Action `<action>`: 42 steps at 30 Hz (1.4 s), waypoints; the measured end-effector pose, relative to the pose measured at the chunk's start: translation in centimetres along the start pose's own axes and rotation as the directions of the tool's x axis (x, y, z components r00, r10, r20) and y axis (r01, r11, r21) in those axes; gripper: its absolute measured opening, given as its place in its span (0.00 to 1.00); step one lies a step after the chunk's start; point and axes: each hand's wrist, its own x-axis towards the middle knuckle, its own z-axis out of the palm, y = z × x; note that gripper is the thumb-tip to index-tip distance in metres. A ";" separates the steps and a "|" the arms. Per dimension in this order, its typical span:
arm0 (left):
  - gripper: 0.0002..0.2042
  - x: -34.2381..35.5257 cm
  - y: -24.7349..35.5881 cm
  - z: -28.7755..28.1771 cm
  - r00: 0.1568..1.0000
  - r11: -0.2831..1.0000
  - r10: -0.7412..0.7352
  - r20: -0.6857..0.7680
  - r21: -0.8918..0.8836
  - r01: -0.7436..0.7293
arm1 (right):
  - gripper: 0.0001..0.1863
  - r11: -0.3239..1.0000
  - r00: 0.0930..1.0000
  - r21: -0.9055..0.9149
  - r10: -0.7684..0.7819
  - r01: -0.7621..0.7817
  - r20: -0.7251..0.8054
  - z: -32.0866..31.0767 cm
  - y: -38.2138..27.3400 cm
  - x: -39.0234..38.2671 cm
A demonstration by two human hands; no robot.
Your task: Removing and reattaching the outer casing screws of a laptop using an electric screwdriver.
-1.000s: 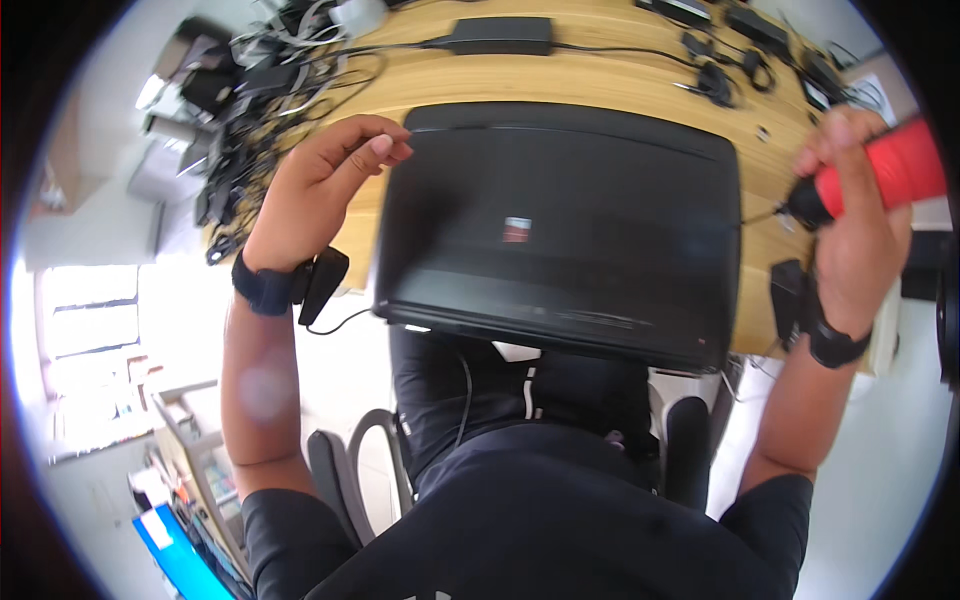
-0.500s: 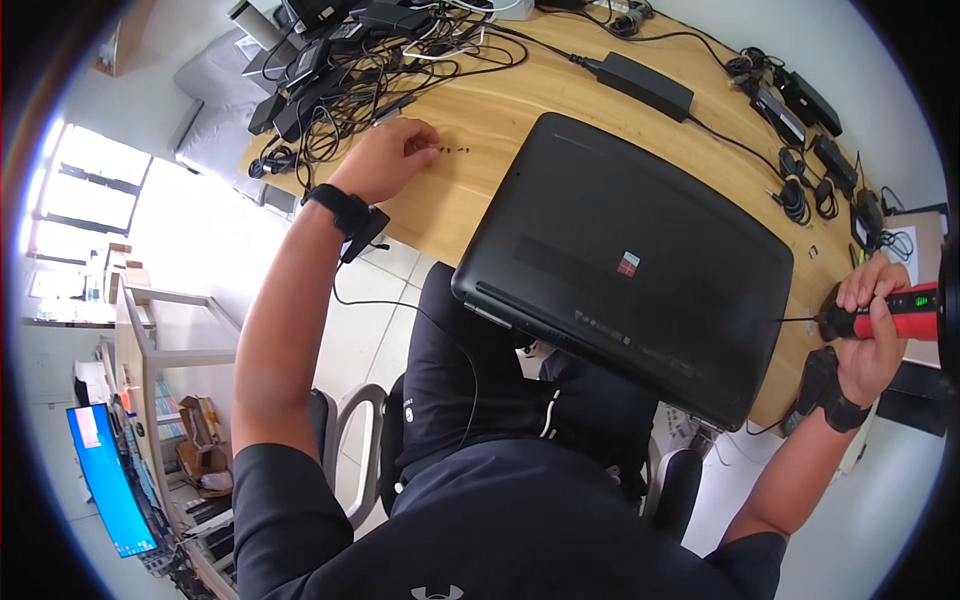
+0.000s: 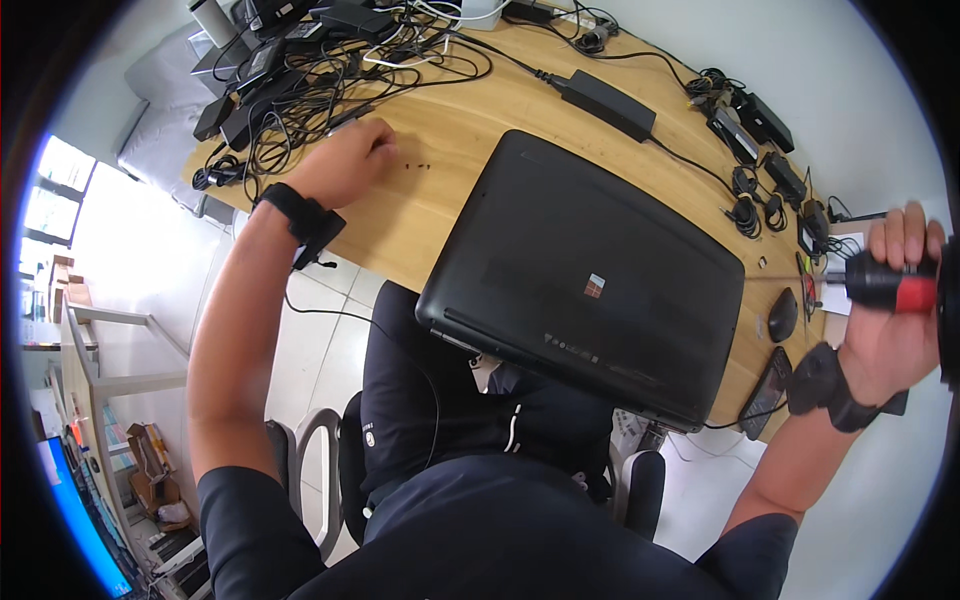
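A black laptop (image 3: pixel 600 270) lies with its underside up, partly on the wooden table and partly over my lap. My right hand (image 3: pixel 895 290) grips a red and black electric screwdriver (image 3: pixel 915 293) off the laptop's right edge. Its thin shaft points left toward the laptop, above the table. On the table left of the laptop rests my left hand (image 3: pixel 345 160), fingers curled in; whether anything is inside them is hidden. Just right of this hand lie a few tiny dark screws (image 3: pixel 420 166).
A tangle of black cables and adapters (image 3: pixel 290 90) covers the table's far left. Behind the laptop lies a black power adapter (image 3: pixel 607 105). More adapters (image 3: pixel 765 120) line the right back. A mouse (image 3: pixel 783 314) and a black handheld device (image 3: pixel 766 393) sit right of the laptop.
My right hand has risen and turned with the screwdriver, baring the mouse. My left hand has curled and lies farther from the screws. The whole view has shifted.
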 end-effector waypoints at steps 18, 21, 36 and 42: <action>0.08 8.3 7.3 1.6 0.920 0.871 0.382 0.088 -0.366 -0.327 | 0.11 0.994 0.982 -0.110 -0.025 0.005 -0.186 14.7 16.5 14.6; 0.10 9.3 7.2 1.5 0.913 0.888 0.391 0.121 -0.312 -0.339 | 0.11 0.996 0.984 -0.065 0.054 -0.066 -0.172 14.6 18.4 15.7; 0.13 11.7 7.1 2.7 0.904 0.861 0.422 0.068 -0.344 -0.376 | 0.12 0.999 0.989 -0.018 0.043 -0.046 -0.144 11.5 20.9 17.4; 0.12 12.5 6.2 2.7 0.860 0.836 0.506 0.070 -0.287 -0.468 | 0.13 0.999 0.990 -0.042 -0.012 0.006 -0.138 11.4 21.6 17.1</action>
